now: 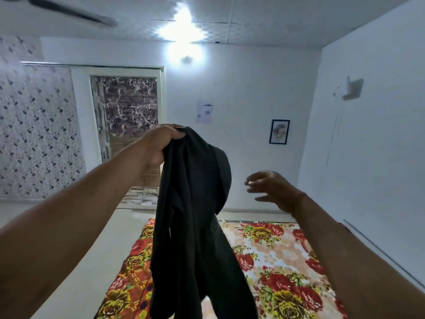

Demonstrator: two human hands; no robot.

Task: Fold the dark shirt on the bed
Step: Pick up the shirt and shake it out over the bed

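I see the shirt (193, 226) hanging bunched and dark above the bed (276, 261), gathered at twelve o'clock in my left hand (158, 146), fingers clenched on it. My right hand (273, 189), at three o'clock, hovers apart, fingers spread.

bed (276, 256), floral sheet (271, 279) spread flat

We're in a home bedroom: bed (276, 261) with red-yellow floral sheet at 5 o'clock, doorway (128, 125) at 10 o'clock, patterned wallpaper (34, 134) at 9 o'clock. We see a framed picture (279, 131) at 2 o'clock on white wall, bright wall lamp (186, 59) and ceiling fan blade (69, 11) near 12 and 11 o'clock.
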